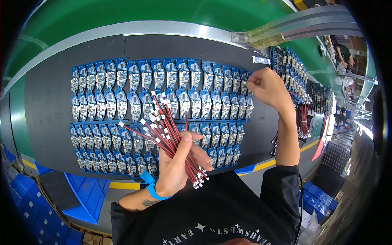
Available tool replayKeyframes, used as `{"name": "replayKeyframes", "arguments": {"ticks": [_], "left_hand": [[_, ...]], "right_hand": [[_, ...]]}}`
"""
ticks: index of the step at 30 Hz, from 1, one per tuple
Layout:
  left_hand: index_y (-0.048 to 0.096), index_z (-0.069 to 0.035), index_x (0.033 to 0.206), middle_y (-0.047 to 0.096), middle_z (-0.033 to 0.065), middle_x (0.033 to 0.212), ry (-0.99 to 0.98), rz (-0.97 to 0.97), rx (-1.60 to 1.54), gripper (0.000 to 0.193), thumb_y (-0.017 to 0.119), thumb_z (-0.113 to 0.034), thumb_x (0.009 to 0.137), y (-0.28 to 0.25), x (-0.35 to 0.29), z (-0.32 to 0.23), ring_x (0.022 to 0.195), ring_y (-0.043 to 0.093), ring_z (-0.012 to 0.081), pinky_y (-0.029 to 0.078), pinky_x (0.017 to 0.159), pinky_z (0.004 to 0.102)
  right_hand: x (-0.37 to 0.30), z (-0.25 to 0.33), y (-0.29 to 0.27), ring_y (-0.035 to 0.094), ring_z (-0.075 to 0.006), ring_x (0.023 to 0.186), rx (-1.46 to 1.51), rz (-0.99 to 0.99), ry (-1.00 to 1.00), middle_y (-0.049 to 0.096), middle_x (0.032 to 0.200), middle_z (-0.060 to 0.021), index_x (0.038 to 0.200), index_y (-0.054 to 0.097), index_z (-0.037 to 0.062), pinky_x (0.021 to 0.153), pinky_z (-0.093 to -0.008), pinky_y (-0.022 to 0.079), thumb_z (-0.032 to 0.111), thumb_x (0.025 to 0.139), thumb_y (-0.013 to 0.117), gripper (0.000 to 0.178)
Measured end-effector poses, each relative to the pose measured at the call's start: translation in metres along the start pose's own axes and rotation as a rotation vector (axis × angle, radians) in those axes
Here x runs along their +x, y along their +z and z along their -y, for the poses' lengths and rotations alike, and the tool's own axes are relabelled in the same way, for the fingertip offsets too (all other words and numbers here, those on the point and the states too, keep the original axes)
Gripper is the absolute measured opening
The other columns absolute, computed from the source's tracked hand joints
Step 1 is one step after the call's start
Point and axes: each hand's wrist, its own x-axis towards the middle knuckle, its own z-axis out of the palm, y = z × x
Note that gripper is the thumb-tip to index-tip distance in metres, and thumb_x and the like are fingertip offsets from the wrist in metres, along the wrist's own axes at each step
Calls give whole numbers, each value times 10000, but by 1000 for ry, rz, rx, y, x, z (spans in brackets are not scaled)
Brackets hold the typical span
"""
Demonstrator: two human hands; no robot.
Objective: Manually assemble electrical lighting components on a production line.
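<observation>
My left hand [173, 169] is closed round a bunch of red and black cables [173, 136] with small white plugs at both ends. One cable stands a little apart from the bunch, near the thumb. Beneath lie panels of blue circuit boards [100, 104], set in several rows across the dark work mat [49, 98]. My right hand [267, 87] is closed at the right end of the upper rows, its fingertips curled in close to the last boards. What those fingers hold, if anything, is hidden. A blue wrist strap [151, 188] circles my left wrist.
More circuit boards [290, 71] stand stacked at the right, with another tied bundle of cables [303, 118] beside them. A metal rail [171, 29] runs along the far edge. Blue bins [87, 196] sit below at the left. Another person [343, 55] is at the far right.
</observation>
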Motion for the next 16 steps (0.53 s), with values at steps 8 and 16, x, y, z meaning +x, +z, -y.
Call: {"name": "replayKeyframes", "arguments": {"ticks": [8,16], "left_hand": [[485,-12,1045,590,146,618,-20,38,137,258,382,-244,1001,3,0,1,495,603,234,516,466,344],[515,27,1078,638,171,697,-81,161,94,302,471,-254,977,3,0,1,532,637,234,511,472,293]], "right_hand": [[10,-13,13,625,-300,619,3,-80,-178,612,653,-192,733,653,-48,611,-368,488,102,683,616,163],[-37,55,3,640,-296,741,299,-347,-457,674,772,-141,760,701,37,774,-416,486,139,779,659,112]]}}
